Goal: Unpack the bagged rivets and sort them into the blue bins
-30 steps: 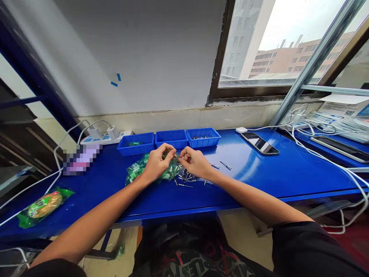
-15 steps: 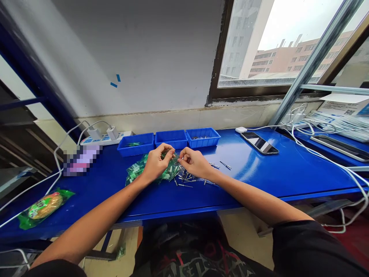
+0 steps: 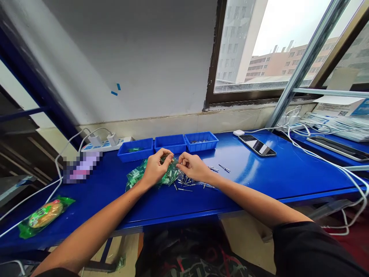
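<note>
My left hand is closed in a pinch above a clear plastic bag of small green pieces. Just to its right, my right hand is pinched too, its fingertips a short gap from the left ones. Whatever the fingertips hold, if anything, is too small to make out. Loose metal pop rivets lie under and beside my right hand, some hidden by it. Farther right, a few separate rivets rest on the blue table.
Three blue bins stand along the wall: the left bin with green pieces, the middle bin, and the right bin with small metal parts. A phone, white cables, a power strip and wrapped bread surround the work area.
The camera view has tilted slightly upward, so the scene sits a little lower. Both hands stay pinched close together, with only small finger shifts.
</note>
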Motion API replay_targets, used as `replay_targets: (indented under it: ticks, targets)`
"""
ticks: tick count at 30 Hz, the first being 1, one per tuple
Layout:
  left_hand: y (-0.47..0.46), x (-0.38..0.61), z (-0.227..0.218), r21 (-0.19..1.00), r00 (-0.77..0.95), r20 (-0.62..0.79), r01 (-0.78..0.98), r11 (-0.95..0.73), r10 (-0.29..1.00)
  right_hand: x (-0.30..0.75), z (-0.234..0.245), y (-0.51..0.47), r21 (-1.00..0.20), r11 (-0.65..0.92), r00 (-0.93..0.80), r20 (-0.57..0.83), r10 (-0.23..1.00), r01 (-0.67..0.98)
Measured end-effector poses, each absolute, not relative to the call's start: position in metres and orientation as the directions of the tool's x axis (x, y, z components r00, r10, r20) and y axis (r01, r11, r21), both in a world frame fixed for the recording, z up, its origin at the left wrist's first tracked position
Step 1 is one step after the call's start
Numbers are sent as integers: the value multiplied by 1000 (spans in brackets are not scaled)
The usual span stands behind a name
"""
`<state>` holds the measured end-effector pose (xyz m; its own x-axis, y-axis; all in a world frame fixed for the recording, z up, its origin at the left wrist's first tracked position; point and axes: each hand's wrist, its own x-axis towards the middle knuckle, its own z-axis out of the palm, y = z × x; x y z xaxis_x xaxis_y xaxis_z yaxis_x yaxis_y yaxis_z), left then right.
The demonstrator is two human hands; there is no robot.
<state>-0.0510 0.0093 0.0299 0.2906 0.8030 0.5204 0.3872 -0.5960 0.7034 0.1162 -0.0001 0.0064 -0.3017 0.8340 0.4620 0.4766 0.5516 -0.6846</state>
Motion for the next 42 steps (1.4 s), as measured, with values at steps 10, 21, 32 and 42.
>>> replay_targets:
  ticks: [10,21,32,42]
  targets:
    - [9,-51,30,696,297,522,395,-600,800,117,7,0,-697,559,-337,447,828,449]
    - [8,-50,30,711,297,515,376,-595,804,116,6,0,-744,541,-305,449,840,393]
    - [12,-53,34,679,287,480,476,-559,829,115,15,-3,-934,300,-390,207,897,195]
    - [22,-58,33,669,181,534,506,-544,826,121,18,2,-987,70,-372,120,921,-146]
